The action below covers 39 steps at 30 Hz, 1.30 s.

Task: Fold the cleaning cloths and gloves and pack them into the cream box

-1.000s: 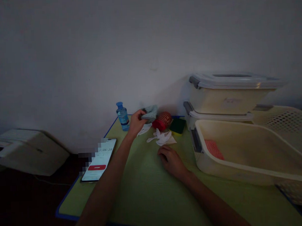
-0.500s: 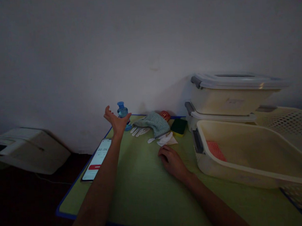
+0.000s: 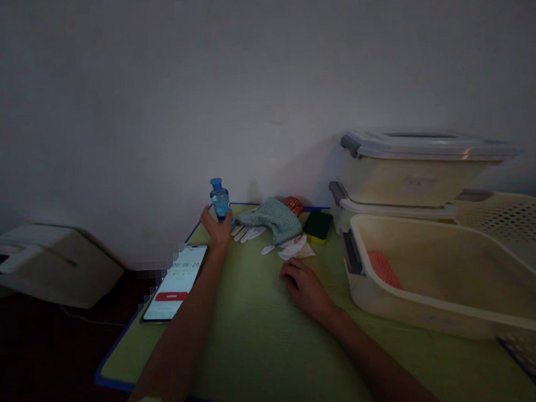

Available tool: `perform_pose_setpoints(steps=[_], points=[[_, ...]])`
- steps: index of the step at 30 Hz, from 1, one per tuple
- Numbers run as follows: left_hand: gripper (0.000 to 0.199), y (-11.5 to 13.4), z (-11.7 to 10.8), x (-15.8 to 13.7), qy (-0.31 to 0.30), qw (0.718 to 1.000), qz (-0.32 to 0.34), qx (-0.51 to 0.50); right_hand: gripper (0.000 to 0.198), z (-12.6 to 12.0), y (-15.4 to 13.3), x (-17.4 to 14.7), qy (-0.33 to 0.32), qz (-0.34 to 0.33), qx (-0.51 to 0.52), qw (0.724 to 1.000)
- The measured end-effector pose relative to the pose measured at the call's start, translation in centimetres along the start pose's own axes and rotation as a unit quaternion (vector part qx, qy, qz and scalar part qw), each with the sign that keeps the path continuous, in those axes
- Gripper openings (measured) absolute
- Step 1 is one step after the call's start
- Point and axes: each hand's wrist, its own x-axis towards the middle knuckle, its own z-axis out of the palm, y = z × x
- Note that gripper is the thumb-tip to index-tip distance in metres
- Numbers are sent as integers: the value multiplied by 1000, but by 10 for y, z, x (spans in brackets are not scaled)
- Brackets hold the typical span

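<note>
In the head view, my left hand (image 3: 218,231) is wrapped round the lower part of a small clear-blue bottle (image 3: 220,198) with a blue cap, which stands upright at the table's back left. Thumb and forefinger lie on either side of it; the other fingers are mostly hidden. My right hand (image 3: 306,285) rests on the green table (image 3: 255,320), its fingers loosely curled with nothing visible in them. Just beyond it lies a pile: a grey-green cloth (image 3: 273,220), white gloves (image 3: 248,232) and a red mesh item (image 3: 293,205).
A green and yellow sponge (image 3: 317,225) lies right of the pile. On the right stand an open cream bin (image 3: 424,312) with a red piece (image 3: 384,269) inside, and stacked lidded boxes (image 3: 409,177). A phone (image 3: 177,282) showing a timer lies by my left forearm.
My left hand has moved right and down from beside the bottle and closed round its lower part. My right hand has stayed in place.
</note>
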Motion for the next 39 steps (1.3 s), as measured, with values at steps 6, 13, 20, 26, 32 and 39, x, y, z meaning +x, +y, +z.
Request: perform_pose_setpoints(steps=[6,13,20,26,32,39], points=[[54,44,14,-28,-90,975,193,56,21,-1,0,0,0,-6,10,1000],[50,42,32,-54,-379,898,178,133,22,0,-1,-1,5,-8,10,1000],[19,31,28,-41,-383,896,170,148,22,0,0,0,3,-9,12,1000],[17,54,22,-25,-369,900,164,165,22,0,0,0,1,-8,14,1000],[66,111,56,-15,-363,897,219,127,21,1,0,1,-1,-6,13,1000],[95,112,111,-32,-518,806,164,235,19,0,0,0,-5,-4,1,1000]])
